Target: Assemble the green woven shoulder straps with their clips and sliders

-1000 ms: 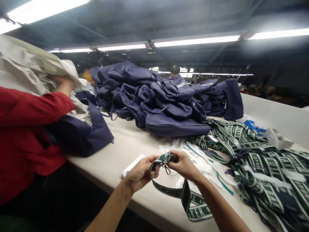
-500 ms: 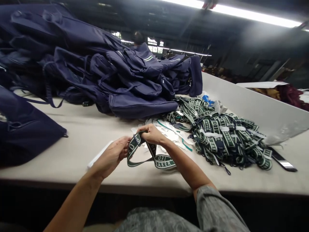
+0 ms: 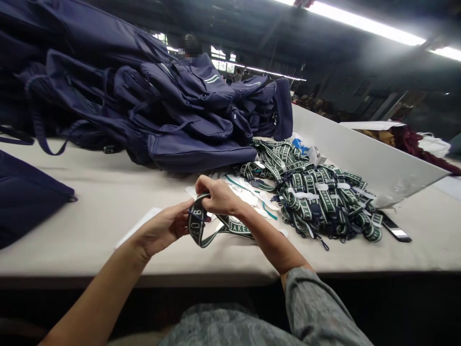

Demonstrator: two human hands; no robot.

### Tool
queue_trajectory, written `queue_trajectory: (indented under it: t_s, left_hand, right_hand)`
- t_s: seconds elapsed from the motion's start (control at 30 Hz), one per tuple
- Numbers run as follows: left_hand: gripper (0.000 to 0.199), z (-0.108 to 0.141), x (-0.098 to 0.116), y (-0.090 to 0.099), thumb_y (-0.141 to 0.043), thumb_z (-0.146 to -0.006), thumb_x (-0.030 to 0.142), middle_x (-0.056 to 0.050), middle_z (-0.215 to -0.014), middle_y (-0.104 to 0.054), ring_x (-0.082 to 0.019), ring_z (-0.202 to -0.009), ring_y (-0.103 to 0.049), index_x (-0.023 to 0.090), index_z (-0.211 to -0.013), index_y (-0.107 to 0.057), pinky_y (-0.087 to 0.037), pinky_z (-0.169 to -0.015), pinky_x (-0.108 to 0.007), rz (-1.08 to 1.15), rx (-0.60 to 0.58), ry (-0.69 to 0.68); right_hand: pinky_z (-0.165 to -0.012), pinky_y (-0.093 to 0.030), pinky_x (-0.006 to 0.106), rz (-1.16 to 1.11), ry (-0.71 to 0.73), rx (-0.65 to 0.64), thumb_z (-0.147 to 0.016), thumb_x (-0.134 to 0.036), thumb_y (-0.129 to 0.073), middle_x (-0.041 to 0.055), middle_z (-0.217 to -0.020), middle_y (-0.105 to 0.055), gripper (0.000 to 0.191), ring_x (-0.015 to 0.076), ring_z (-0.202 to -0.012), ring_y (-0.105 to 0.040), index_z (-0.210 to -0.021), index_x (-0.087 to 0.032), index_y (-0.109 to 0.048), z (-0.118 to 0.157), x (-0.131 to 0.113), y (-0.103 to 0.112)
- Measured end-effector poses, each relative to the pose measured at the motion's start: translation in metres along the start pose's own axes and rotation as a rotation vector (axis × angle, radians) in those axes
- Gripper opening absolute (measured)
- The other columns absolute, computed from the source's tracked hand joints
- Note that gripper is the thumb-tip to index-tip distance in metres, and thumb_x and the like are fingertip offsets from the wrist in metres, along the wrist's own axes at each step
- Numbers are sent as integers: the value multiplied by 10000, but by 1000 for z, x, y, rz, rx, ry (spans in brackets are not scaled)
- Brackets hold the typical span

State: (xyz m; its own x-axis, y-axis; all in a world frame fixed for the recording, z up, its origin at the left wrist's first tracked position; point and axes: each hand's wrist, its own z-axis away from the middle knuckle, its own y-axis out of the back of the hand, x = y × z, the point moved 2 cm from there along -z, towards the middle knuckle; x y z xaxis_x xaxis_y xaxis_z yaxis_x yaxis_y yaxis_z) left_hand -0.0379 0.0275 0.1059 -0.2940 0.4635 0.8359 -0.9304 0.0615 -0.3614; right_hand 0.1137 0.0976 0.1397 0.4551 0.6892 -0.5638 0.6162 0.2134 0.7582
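Observation:
A green webbing strap (image 3: 196,229) with white lettering is looped between my hands above the table. My left hand (image 3: 163,229) grips the loop from the left, its thumb and fingers closed on the band by a dark slider. On the other side my right hand (image 3: 218,196) pinches the same strap near its upper end. The rest of the strap trails right, passing beneath my right forearm. White paper scraps (image 3: 248,194) and thin green strips lie just beyond my hands. To their right is a pile of bundled lettered straps (image 3: 324,202).
Navy bags (image 3: 201,149) are heaped along the back left, and another navy bag (image 3: 29,197) lies at the left edge. A white divider panel (image 3: 360,149) runs along the right rear. A phone (image 3: 396,228) rests beside the strap pile. A white sheet (image 3: 139,226) lies near my left hand.
The view has swung slightly, so the table's contents sit further left. The strap's loop hangs narrower, and my right hand has turned a little over it. Both hands keep their hold.

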Motion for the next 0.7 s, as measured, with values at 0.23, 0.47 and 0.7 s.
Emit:
queue_trajectory:
  t_s: [0.23, 0.47, 0.7]
  left_hand:
    - [104, -3, -10, 4, -766, -755, 176, -29, -681, -657, -89, -584, -533, 92, -712, -722, -470, -535, -164, 98, 90, -120]
    - [142, -4, -3, 15, -767, -753, 196, -49, -777, -711, -122, -705, -607, 103, -858, -747, -510, -669, -173, 135, 258, -334]
    - [352, -5, -1, 3, -805, -768, 333, -54, -905, -739, -175, -877, -640, 126, -1043, -728, -507, -813, -201, -203, 154, -442]
  right_hand:
    - [-797, -427, 233, -121, 192, 4, -733, -25, -625, 47, -1024, -631, 147, 144, -876, -577, -809, -150, -615, 2, 0, -8]
    - [-553, -327, 205, -640, -146, -240, -840, -364, -745, -33, -632, -522, 278, 81, -581, -451, -738, -114, -681, 23, 10, 2]
    - [-413, -281, 140, -1564, -432, -454, -1042, -338, -462, -56, -526, -472, 410, 20, -385, -282, -687, -138, -507, 23, 17, -12]
